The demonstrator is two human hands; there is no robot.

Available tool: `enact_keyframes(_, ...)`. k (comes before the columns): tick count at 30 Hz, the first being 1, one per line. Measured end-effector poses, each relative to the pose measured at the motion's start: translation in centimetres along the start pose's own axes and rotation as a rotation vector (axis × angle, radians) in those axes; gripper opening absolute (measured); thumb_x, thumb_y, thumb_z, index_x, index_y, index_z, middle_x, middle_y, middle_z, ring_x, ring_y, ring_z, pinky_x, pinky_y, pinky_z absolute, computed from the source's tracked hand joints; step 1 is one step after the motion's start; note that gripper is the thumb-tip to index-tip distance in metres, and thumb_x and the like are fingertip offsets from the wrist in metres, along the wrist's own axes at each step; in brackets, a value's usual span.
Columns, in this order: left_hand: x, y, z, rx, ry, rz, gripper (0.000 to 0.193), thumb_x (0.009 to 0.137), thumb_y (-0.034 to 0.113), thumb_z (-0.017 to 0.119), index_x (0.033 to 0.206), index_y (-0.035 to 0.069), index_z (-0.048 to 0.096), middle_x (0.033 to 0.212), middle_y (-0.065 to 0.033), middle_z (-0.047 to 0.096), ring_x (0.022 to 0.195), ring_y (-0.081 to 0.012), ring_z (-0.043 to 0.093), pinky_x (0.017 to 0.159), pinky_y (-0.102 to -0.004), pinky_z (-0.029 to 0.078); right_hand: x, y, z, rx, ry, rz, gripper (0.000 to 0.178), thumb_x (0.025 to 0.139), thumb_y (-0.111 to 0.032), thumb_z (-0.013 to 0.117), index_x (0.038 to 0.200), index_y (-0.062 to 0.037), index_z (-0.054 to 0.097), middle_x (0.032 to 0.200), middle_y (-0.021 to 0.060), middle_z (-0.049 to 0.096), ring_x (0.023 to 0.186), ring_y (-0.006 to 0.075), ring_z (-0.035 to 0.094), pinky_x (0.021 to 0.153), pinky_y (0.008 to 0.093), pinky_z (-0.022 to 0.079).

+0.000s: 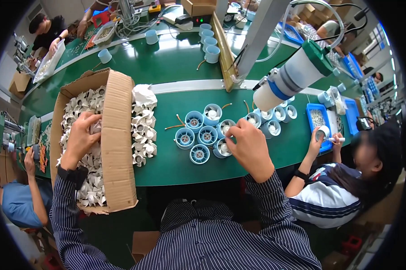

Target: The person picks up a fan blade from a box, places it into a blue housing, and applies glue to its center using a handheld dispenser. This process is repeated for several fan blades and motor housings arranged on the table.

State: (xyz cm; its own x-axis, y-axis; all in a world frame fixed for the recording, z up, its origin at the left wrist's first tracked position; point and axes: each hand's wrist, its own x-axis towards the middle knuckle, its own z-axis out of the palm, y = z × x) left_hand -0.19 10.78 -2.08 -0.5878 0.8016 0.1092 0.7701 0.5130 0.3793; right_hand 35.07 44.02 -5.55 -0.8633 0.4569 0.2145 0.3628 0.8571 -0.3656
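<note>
My left hand reaches into a long cardboard box full of white fan wheels. Its thumb and fingers are curled around a white fan wheel at the box's inner side. Over a group of light-blue round housings, my right hand is closed in a pinch. Whatever is between its fingertips is hidden. Just left of those fingertips is a blue housing with a white fan wheel inside. Several other housings, such as this open one, show a spoked inside without a wheel.
More loose fan wheels lie beside the box. A clear cylinder with a green cap hangs over the bench at the right. Near a blue tray, a co-worker holds a cup and a white tool. A metal post rises behind.
</note>
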Motion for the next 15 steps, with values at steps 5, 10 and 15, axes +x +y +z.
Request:
enact_keyframes(5,-1.1,-2.1,-1.2,-0.147,0.087,-0.005,0.043,0.080,0.006,0.082,0.121,0.003,0.073,0.120,-0.0107,0.073,0.105,-0.0241,0.069,0.094,-0.0349,0.055,1.1,0.3,0.0,-0.057,0.054,0.076,0.008,0.085,-0.012,0.077,0.086,-0.0056,0.072,0.095,0.0110,0.065,0.086,0.0338,0.069,0.075,0.0451,0.057)
enact_keyframes(10,-2.2,-3.1,-2.8,-0.532,0.075,-0.269,0.041,0.090,0.006,0.078,0.129,0.004,0.070,0.125,-0.0101,0.074,0.099,-0.0131,0.070,0.088,-0.0263,0.056,2.9,1.5,0.5,-0.104,0.129,-0.071,0.007,0.086,-0.009,0.074,0.093,-0.0071,0.073,0.097,0.0114,0.066,0.090,0.0346,0.069,0.080,0.0468,0.058)
enact_keyframes(15,-4.9,-2.5,-5.0,-0.998,0.241,-0.395,0.045,0.098,0.009,0.072,0.141,0.006,0.062,0.121,-0.0102,0.074,0.093,-0.0098,0.069,0.075,-0.0211,0.057,4.0,1.3,-0.2,-0.038,-0.049,-0.104,0.016,0.088,-0.009,0.069,0.103,-0.0085,0.073,0.101,0.0126,0.070,0.094,0.0347,0.071,0.085,0.0493,0.058)
